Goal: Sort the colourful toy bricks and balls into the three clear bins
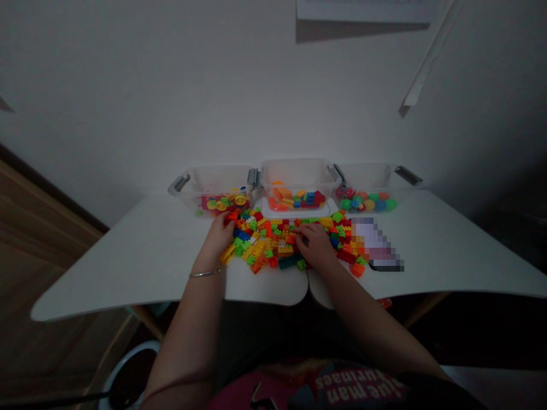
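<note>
A pile of colourful toy building bricks (258, 249) is spread on the white table, in red, orange, yellow, green and blue. My left hand (221, 234), with a bangle at the wrist, is at the pile's left edge. Its fingers are closed on a red brick (232, 216). Over the right middle of the pile lies my right hand (316, 244), fingers stretched out to the left and thumb apart. An orange brick (291, 240) is beside its fingertips; no brick is plainly gripped there.
Along the wall stand three clear bins: the left bin (222, 175) and middle bin (299, 169) hold toy pieces, the right bin (363, 175) coloured balls. A blurred-out phone-like object (378, 245) lies right of the pile. Two white tabletops (141, 256) meet near my body.
</note>
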Action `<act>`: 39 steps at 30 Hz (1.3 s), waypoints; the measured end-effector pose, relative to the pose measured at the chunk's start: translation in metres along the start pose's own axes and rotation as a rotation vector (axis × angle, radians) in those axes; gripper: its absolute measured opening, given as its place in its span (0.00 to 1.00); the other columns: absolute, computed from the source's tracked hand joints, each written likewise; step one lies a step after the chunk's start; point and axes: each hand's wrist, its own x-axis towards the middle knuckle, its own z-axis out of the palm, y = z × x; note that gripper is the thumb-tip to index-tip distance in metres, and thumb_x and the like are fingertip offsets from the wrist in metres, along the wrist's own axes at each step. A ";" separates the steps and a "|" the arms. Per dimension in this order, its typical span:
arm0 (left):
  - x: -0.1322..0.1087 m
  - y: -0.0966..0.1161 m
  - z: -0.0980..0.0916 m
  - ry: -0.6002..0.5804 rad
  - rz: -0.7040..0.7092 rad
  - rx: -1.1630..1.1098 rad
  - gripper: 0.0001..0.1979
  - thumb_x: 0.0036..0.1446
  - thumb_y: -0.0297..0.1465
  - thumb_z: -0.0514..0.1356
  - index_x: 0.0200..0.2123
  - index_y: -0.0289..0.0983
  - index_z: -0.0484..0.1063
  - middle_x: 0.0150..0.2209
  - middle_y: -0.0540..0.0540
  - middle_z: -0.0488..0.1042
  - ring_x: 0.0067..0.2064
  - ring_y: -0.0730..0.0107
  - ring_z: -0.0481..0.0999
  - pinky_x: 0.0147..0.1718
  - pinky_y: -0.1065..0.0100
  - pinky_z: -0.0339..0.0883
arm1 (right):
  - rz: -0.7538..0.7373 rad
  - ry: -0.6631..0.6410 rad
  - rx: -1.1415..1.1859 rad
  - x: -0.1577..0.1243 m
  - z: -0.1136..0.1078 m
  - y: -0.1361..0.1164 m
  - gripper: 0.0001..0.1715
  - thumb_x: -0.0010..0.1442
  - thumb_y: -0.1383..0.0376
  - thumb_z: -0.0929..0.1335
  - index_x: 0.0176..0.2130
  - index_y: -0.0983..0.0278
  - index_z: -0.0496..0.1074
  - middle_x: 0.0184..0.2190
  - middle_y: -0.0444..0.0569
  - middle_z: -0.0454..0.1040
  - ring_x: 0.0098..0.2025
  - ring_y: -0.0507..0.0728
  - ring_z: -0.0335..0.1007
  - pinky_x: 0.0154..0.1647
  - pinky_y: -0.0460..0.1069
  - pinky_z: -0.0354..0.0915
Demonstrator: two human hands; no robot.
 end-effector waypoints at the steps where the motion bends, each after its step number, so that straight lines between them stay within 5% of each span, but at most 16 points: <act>1: 0.000 0.000 0.000 -0.012 -0.021 -0.039 0.24 0.60 0.34 0.52 0.58 0.32 0.69 0.55 0.35 0.76 0.54 0.55 0.76 0.57 0.52 0.69 | 0.003 -0.002 0.000 0.000 0.000 0.000 0.12 0.62 0.68 0.67 0.42 0.63 0.79 0.43 0.54 0.79 0.48 0.62 0.71 0.55 0.59 0.66; 10: -0.003 0.017 -0.002 -0.064 0.253 0.026 0.27 0.61 0.37 0.51 0.59 0.30 0.69 0.60 0.33 0.71 0.62 0.53 0.69 0.65 0.50 0.59 | 0.010 -0.002 0.013 0.001 0.000 0.000 0.12 0.62 0.67 0.66 0.42 0.61 0.79 0.43 0.53 0.79 0.49 0.62 0.71 0.55 0.60 0.65; 19: -0.007 0.043 0.002 -0.253 0.403 0.188 0.24 0.64 0.36 0.48 0.58 0.33 0.71 0.59 0.38 0.73 0.61 0.57 0.70 0.64 0.55 0.61 | 0.028 -0.008 0.012 0.001 -0.001 -0.001 0.12 0.63 0.67 0.66 0.43 0.62 0.79 0.44 0.54 0.79 0.49 0.62 0.71 0.57 0.60 0.64; 32: -0.024 0.063 0.021 -0.177 0.358 0.483 0.26 0.65 0.38 0.53 0.63 0.35 0.67 0.66 0.33 0.64 0.66 0.47 0.64 0.65 0.47 0.56 | 0.007 -0.039 0.031 0.015 0.007 0.001 0.14 0.64 0.67 0.65 0.43 0.62 0.79 0.42 0.53 0.79 0.49 0.61 0.71 0.56 0.58 0.64; 39: -0.035 0.067 0.033 -0.053 0.391 0.480 0.26 0.66 0.38 0.52 0.64 0.36 0.66 0.68 0.37 0.63 0.72 0.46 0.52 0.69 0.40 0.44 | -0.010 0.147 0.137 0.020 -0.007 -0.001 0.17 0.67 0.65 0.60 0.39 0.62 0.78 0.40 0.52 0.80 0.46 0.60 0.73 0.53 0.56 0.66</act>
